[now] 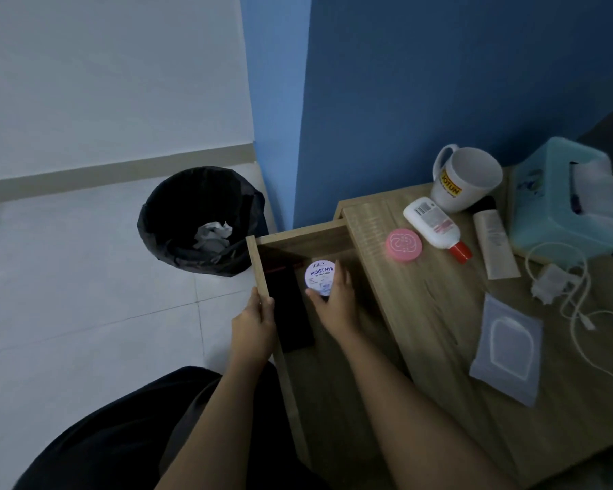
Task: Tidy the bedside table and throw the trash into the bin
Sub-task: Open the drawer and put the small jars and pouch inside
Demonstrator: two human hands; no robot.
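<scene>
The wooden bedside table [450, 327] has its top drawer [298, 238] pulled out to the left. My left hand [253, 321] grips the drawer's front edge. My right hand [335, 300] holds a round white cream jar [318, 275] inside the drawer. On the tabletop lie a pink round tin [403, 245], a white lotion bottle with a red cap [434, 226], a beige tube [494, 242], a white mug [466, 178], a wet-wipe pack [506, 350] and a crumpled tissue [549, 284]. A black bin [200, 221] with crumpled paper inside stands on the floor left of the drawer.
A teal tissue box [563, 196] sits at the table's back right. A white charger cable [581, 313] loops along the right edge. A dark flat object [291, 313] lies in the drawer. Blue wall behind, pale tiled floor to the left, my dark-clothed leg below.
</scene>
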